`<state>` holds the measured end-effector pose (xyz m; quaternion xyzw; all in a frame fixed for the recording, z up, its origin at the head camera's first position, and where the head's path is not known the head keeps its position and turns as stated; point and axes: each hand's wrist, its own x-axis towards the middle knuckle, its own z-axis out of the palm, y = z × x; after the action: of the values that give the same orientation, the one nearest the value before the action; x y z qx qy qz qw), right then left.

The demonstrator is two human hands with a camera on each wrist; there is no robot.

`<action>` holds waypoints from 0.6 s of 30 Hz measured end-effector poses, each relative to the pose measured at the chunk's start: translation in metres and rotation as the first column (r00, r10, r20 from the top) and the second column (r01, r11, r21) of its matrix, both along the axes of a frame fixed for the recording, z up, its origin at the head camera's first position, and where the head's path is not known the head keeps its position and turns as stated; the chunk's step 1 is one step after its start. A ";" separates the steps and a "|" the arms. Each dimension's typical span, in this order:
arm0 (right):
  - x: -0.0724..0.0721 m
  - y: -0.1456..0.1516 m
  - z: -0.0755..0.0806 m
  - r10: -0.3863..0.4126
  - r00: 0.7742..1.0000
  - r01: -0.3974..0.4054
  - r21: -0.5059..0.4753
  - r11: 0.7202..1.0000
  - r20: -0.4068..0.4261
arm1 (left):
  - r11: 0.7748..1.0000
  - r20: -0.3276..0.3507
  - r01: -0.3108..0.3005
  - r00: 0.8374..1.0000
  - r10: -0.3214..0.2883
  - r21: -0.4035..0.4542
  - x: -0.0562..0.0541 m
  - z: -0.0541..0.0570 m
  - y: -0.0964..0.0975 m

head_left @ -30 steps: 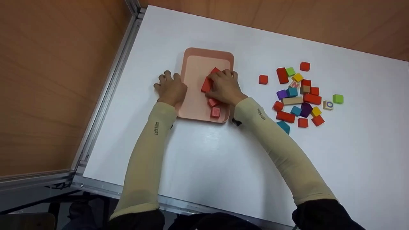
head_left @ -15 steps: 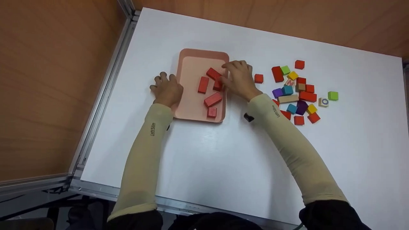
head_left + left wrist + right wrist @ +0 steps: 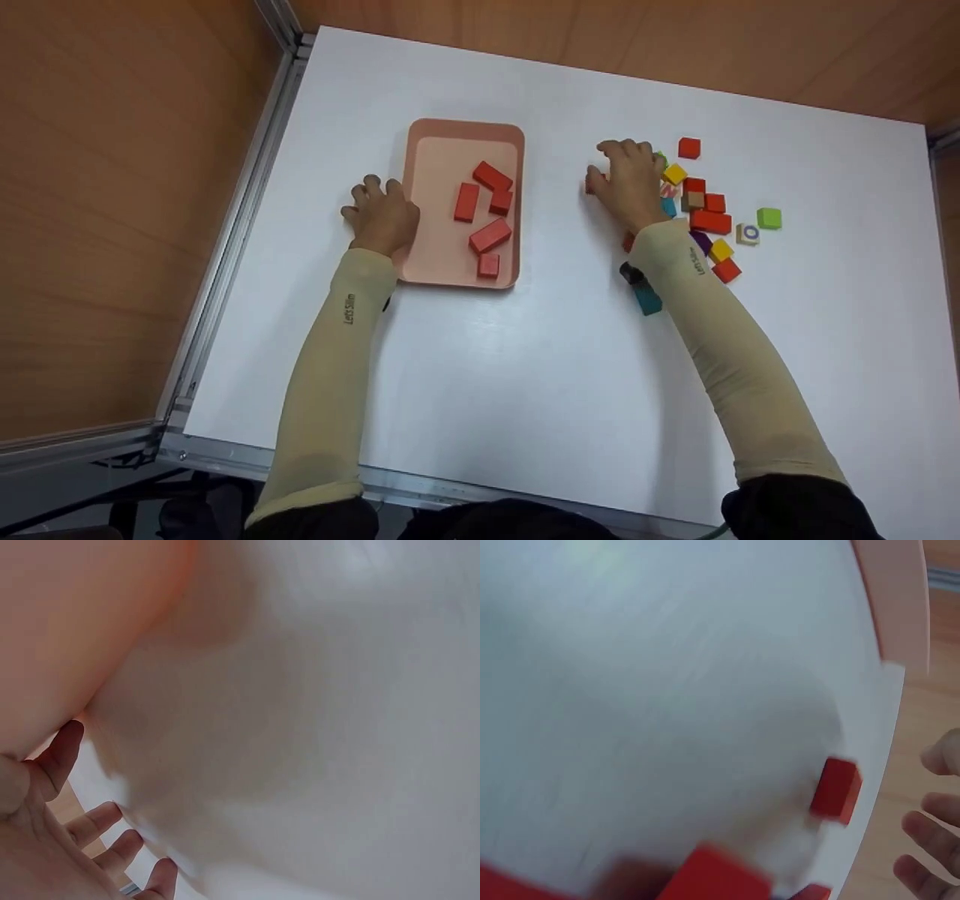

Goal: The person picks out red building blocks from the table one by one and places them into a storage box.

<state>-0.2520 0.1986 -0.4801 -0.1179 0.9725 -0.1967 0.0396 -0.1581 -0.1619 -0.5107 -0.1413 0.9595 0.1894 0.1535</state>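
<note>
In the head view my left hand (image 3: 384, 217) rests at the left side of a pink tray (image 3: 433, 157), fingers loosely bent on the white table. The left wrist view shows its thumb (image 3: 64, 754) against the tray's outer wall. Inside the tray lie several red blocks (image 3: 490, 236). My right hand (image 3: 632, 184) hovers over the left edge of a scattered group of blocks, fingers spread and holding nothing. A red cube (image 3: 590, 184) shows partly behind its thumb; the right wrist view has a red cube (image 3: 836, 791) apart from the fingertips.
The group right of the tray holds red blocks (image 3: 711, 222), yellow cubes (image 3: 675, 174), a green cube (image 3: 769, 218) and a letter cube (image 3: 748, 234). A teal block (image 3: 648, 300) lies by the right wrist. Wooden panels (image 3: 97, 225) border the table.
My right hand has released a red block in the tray and moved right to the scattered blocks. My left hand stays at the tray's side. The head view has shifted slightly.
</note>
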 end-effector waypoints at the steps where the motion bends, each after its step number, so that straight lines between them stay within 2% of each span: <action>1: -0.001 0.006 -0.001 -0.020 1.000 0.020 0.010 1.000 0.007 | 1.000 0.001 0.000 1.000 0.000 0.001 0.000 0.000 0.000; 9: -0.006 0.044 -0.004 -0.150 0.984 0.143 0.078 0.987 0.095 | 1.000 -0.002 -0.010 1.000 0.010 -0.003 0.000 0.001 -0.002; 18: -0.005 0.060 -0.009 -0.188 0.977 0.175 0.130 0.976 0.097 | 1.000 0.015 -0.008 1.000 0.008 0.003 -0.001 0.001 0.000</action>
<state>-0.2573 0.2582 -0.4895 -0.0150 0.9858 -0.1464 0.0811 -0.1587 -0.1616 -0.5098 -0.1462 0.9574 0.1906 0.1600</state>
